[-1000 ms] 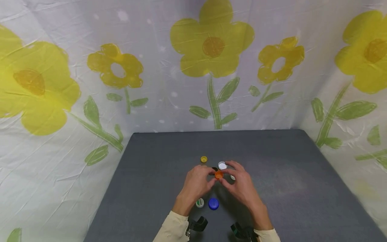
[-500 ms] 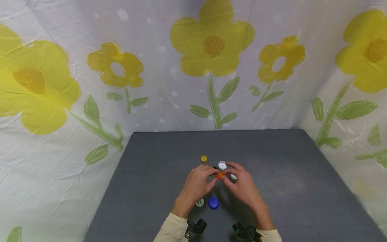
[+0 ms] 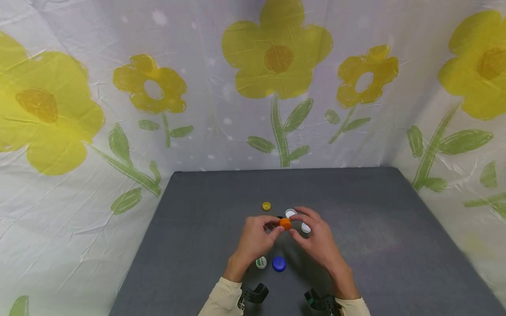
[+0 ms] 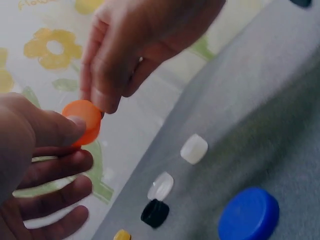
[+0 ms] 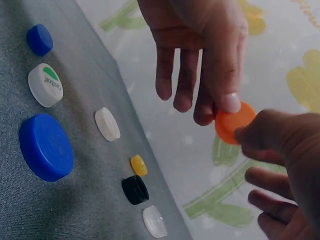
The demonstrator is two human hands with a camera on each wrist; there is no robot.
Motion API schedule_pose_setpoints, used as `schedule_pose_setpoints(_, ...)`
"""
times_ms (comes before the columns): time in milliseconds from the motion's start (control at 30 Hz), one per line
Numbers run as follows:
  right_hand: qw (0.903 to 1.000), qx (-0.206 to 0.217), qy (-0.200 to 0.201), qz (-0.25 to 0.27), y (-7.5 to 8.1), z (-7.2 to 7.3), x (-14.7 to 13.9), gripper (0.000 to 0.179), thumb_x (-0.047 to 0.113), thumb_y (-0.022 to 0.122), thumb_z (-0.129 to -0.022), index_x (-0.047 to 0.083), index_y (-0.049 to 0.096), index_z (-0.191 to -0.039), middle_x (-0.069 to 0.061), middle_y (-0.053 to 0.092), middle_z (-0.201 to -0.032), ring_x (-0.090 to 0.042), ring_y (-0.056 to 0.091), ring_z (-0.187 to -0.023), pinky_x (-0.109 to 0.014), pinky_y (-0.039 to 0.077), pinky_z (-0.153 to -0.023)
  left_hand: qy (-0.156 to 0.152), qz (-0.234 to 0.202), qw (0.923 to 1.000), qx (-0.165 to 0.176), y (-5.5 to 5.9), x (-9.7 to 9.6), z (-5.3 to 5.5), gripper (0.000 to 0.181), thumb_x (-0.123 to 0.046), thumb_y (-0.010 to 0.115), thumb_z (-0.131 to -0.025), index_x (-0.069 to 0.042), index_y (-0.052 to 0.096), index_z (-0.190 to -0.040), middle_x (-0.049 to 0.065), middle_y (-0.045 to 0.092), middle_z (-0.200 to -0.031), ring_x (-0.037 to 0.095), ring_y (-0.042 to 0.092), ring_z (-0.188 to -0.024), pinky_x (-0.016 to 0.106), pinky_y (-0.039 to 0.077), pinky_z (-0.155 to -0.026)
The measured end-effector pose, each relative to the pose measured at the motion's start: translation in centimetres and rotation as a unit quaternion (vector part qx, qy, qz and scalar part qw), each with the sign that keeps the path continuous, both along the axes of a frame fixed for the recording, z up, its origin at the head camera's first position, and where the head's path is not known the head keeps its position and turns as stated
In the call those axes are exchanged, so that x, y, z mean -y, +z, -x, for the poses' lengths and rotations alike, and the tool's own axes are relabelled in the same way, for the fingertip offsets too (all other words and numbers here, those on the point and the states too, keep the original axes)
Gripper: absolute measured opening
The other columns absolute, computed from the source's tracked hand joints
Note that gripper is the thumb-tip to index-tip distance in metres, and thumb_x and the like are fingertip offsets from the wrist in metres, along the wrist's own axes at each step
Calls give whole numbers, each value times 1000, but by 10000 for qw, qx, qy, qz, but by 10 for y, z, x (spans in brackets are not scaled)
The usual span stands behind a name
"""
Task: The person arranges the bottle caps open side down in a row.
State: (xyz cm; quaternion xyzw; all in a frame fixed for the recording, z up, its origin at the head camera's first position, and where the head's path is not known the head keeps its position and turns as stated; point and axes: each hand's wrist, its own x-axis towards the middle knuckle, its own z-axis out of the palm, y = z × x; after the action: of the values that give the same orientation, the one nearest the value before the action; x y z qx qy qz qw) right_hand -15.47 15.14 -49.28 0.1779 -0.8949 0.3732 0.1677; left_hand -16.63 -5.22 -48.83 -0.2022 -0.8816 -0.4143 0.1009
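Orange round plastic cap (image 3: 284, 224): held up between the two hands, clear of the surface. Looks like thin-walled moulded plastic, so probably very light, stiff, hard to break. Smooth face likely slips under one fingertip; best hold is thumb against index across opposite sides of the rim, light squeeze.

Left hand (image 3: 254, 237): thumb and index pinch the cap, thumb pad flat on it; other fingers loosely spread, nothing in them. Right hand (image 3: 316, 239): thumb and index parted at the cap's right edge. Can't tell if they're gripping or only touching; other fingers hold nothing.

Further out, on the dark grey surface (image 3: 197, 228): black cap (image 4: 155, 213) partly hidden behind the hands in the head view; shallow white cap (image 3: 290, 213) near it; plain white cap (image 3: 305, 228) by the right hand. Yellow cap (image 3: 266, 206) lies farther back. Nearer the wearer, white cap with green print (image 3: 261, 263) just beside a big blue cap (image 3: 279, 263). Smaller blue cap (image 5: 40, 40) shows only in the right wrist view.
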Motion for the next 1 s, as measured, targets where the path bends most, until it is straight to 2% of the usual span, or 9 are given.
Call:
schedule_pose_setpoints(100,9995,-293,96,-29,1,0,1,40,16,85,-80,18,72,-118,-3,59,-139,-24,55,-129,-51,49,-102,4,-476,9975,526,3,0,1,17,-29,77,-90,-17,78,-101,-6,75,-92,5,66,-76,23,56,-71)
schedule_pose_setpoints(200,9987,-469,180,-74,1,0,2,47,12,88,-77,18,71,-121,-2,60,-139,-24,55,-129,-51,50,-101,-40,-834,9914,1007,6,1,1,18,-30,77,-89,-16,79,-100,-4,76,-92,9,69,-76,23,57,-70)
schedule_pose_setpoints(300,9979,-590,241,-149,0,0,3,46,13,88,-77,19,72,-120,-3,60,-138,-25,55,-129,-50,51,-100,-82,-1030,9846,1408,6,3,1,20,-34,77,-88,-16,79,-97,-4,76,-91,10,71,-79,24,57,-71)
schedule_pose_setpoints(433,9972,-665,284,-213,-1,0,2,41,16,87,-79,18,74,-117,-4,61,-136,-26,54,-129,-52,52,-99,-188,-1027,9804,1669,4,5,2,24,-39,76,-89,-18,80,-98,-6,77,-92,10,71,-83,26,57,-72)
schedule_pose_setpoints(600,9971,-682,250,-222,-1,-1,0,38,18,88,-78,17,75,-114,-6,63,-134,-29,55,-128,-54,52,-97,-296,-813,9842,1543,5,5,1,25,-40,73,-91,-21,77,-107,-9,76,-97,6,70,-84,24,57,-73)
schedule_pose_setpoints(833,9978,-587,230,-183,-2,-1,-5,36,22,86,-80,17,76,-114,-8,63,-134,-29,55,-129,-53,51,-97,-623,-414,9942,768,6,3,-1,29,-23,75,-91,-20,73,-120,-4,74,-111,12,69,-92,37,59,-81)
schedule_pose_setpoints(1000,9986,-483,118,-206,-2,-3,-6,34,22,88,-78,18,77,-110,-8,64,-133,-30,54,-130,-56,49,-100,-692,-55,9965,459,4,-1,-1,28,-24,76,-91,-21,74,-118,-6,74,-110,17,70,-94,33,58,-81)
